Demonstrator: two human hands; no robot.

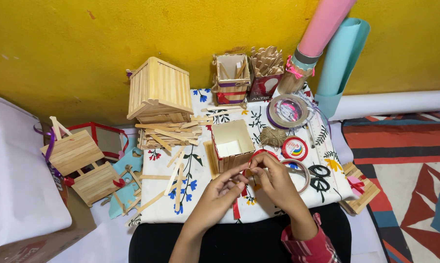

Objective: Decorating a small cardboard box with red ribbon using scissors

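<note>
At the near edge of the floral cloth [200,204], both hands meet over a red ribbon [236,208]. Left hand [219,195] is closed in a pinch on the ribbon, thumb and forefinger tips together; right hand [273,180] is curled, fingertips nipping the same ribbon just beside the left's. Ribbon tail hangs down toward the near edge, w/ the rest looping up by the open stick box [232,145], which sits just beyond the hands, near the cloth's middle. Whether the ribbon already touches the box I can't tell; the fingers hide that bit.

To do this well, imo: keep the ribbon flat between the pinches, no twist, and keep both grips close together so the band stays taut. Bring it to the box wall level w/ the rim, and steady the box before pressing, since it's light and would likely slide on the cloth.

Right of the hands lie a clear tape roll [301,176] and black scissors [319,177], both close by. Further in: a twine ball [272,137], a red round tin [295,148], a bigger tape ring [288,111]. Left half of the cloth carries loose sticks [177,176] and a stick house [157,92] toward the far left corner. At the far edge stand a stick-filled box [266,73] and pink and blue paper rolls [333,44] against the yellow wall [83,44].
</note>
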